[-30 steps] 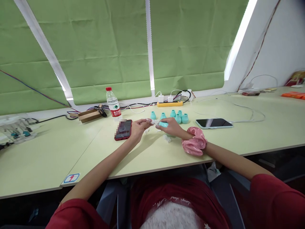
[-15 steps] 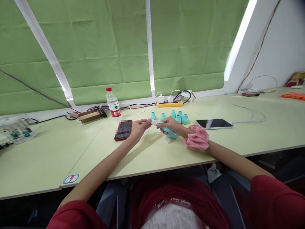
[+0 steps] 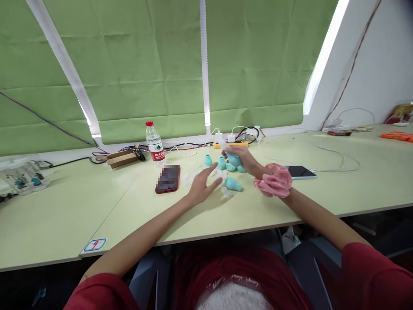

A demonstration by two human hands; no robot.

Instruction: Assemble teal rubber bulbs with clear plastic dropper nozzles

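Observation:
My right hand (image 3: 242,156) has its fingers wrapped round a teal bulb-shaped piece (image 3: 234,160), with a whitish translucent part at its top. It is over a cluster of similar teal pieces (image 3: 240,168), which it partly hides. My left hand (image 3: 201,187) hovers over the table with fingers spread, holding nothing. Just beyond it stand two teal pieces with narrow necks, a left one (image 3: 208,161) and a right one (image 3: 221,163). Another teal piece (image 3: 232,184) lies on its side beside a clear plastic part (image 3: 226,192). Several small translucent parts (image 3: 222,173) lie near my left fingertips.
A red-cased phone (image 3: 167,179) lies left of my left hand, with a water bottle (image 3: 155,146) behind it. A second phone (image 3: 300,172) rests beyond my right wrist. A yellow power strip (image 3: 242,144), cables and an open cardboard box (image 3: 122,158) line the back edge.
My hands have moved apart. My left hand has let go of the small white part and opened. My right hand has gone back over the teal cluster; a teal piece now lies on the table.

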